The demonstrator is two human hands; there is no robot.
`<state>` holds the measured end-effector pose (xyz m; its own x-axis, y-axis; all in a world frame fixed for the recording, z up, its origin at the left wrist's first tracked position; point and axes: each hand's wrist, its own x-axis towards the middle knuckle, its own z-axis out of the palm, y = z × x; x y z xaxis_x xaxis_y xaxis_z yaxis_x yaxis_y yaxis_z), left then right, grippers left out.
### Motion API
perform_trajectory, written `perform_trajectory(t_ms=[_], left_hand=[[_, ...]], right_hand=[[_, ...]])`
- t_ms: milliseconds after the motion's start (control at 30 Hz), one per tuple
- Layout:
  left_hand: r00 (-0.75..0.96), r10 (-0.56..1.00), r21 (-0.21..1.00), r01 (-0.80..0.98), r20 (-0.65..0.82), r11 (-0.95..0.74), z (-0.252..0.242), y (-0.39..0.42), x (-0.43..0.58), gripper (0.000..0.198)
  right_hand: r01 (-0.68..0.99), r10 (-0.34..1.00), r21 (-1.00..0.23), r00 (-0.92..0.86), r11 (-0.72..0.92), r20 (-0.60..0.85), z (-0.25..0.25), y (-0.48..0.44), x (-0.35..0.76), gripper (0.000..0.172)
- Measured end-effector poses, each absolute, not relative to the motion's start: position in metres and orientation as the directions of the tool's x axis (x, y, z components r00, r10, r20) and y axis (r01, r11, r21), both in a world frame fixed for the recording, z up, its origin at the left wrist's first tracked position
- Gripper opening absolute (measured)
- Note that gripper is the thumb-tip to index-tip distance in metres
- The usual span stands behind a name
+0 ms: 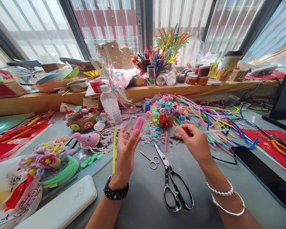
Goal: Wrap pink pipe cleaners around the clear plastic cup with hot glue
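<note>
My left hand [126,149] is closed around a pink fuzzy strip [139,124] and a clear plastic piece [130,122], with the thumb pressed on the pink strip. Fingers curled together, my right hand [195,141] is raised at the right; what it pinches, if anything, is too small to make out. A dark pointed nozzle [175,136] shows just left of that hand, the rest of it hidden behind the fingers. Between my forearms lie large black-handled scissors [167,167], blades pointing away. Small metal scissors [150,159] rest beside them.
Behind the hands stands a basket of fuzzy flowers [165,111] among colourful scraps [152,135]. Loose pipe cleaners [205,111] spread right. A bottle [111,106] stands left. A phone [264,175] lies right, a white power bank [62,203] front left.
</note>
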<state>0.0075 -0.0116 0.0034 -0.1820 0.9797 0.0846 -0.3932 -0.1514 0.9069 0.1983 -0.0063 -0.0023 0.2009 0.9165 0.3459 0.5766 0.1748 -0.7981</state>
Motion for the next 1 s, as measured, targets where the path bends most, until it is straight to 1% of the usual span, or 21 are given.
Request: perform_trajectory(t_ms=[33,67,100,200,367,500,633,867,933,1000], left_hand=[[-0.177,0.981,0.893,-0.424,0.082,-0.152,0.004,-0.011,0.007,0.052],[-0.171,0.982,0.881,-0.449,0.078,-0.148,0.004,-0.011,0.006,0.049],[-0.165,0.984,0.871,-0.470,0.072,-0.142,0.004,-0.011,0.006,0.046],[-0.151,0.987,0.857,-0.501,0.052,-0.122,0.004,-0.011,0.007,0.045],[-0.139,0.990,0.869,-0.486,0.028,-0.093,0.002,-0.011,0.009,0.048],[-0.147,0.989,0.879,-0.469,0.015,-0.084,0.002,-0.012,0.010,0.050],[-0.154,0.988,0.867,-0.491,0.015,-0.090,0.003,-0.012,0.009,0.047],[-0.161,0.987,0.850,-0.517,0.019,-0.101,0.003,-0.011,0.008,0.043],[-0.164,0.986,0.850,-0.516,0.018,-0.101,0.003,-0.011,0.008,0.044],[-0.161,0.987,0.851,-0.516,0.017,-0.099,0.003,-0.011,0.009,0.044]], right_hand=[[0.700,0.946,-0.706,0.146,0.109,0.290,-0.003,-0.004,0.199,0.028],[0.810,0.975,-0.582,0.074,0.063,0.208,-0.005,-0.002,0.199,0.028],[0.851,0.988,-0.523,0.034,0.051,0.151,-0.008,0.000,0.197,0.027],[0.897,0.998,-0.440,0.000,0.026,0.059,-0.017,0.002,0.184,0.024],[0.942,0.998,-0.330,0.065,-0.062,-0.003,-0.030,0.005,0.168,0.024],[0.947,0.994,-0.303,0.094,-0.108,-0.061,-0.032,0.008,0.167,0.021],[0.939,0.993,-0.324,0.100,-0.116,-0.068,-0.029,0.007,0.171,0.020],[0.902,1.000,-0.432,0.008,-0.009,-0.006,-0.016,0.004,0.189,0.015],[0.904,1.000,-0.428,-0.007,0.009,0.006,-0.015,0.005,0.192,0.014],[0.918,1.000,-0.397,-0.023,0.027,0.015,-0.018,0.006,0.192,0.016]])
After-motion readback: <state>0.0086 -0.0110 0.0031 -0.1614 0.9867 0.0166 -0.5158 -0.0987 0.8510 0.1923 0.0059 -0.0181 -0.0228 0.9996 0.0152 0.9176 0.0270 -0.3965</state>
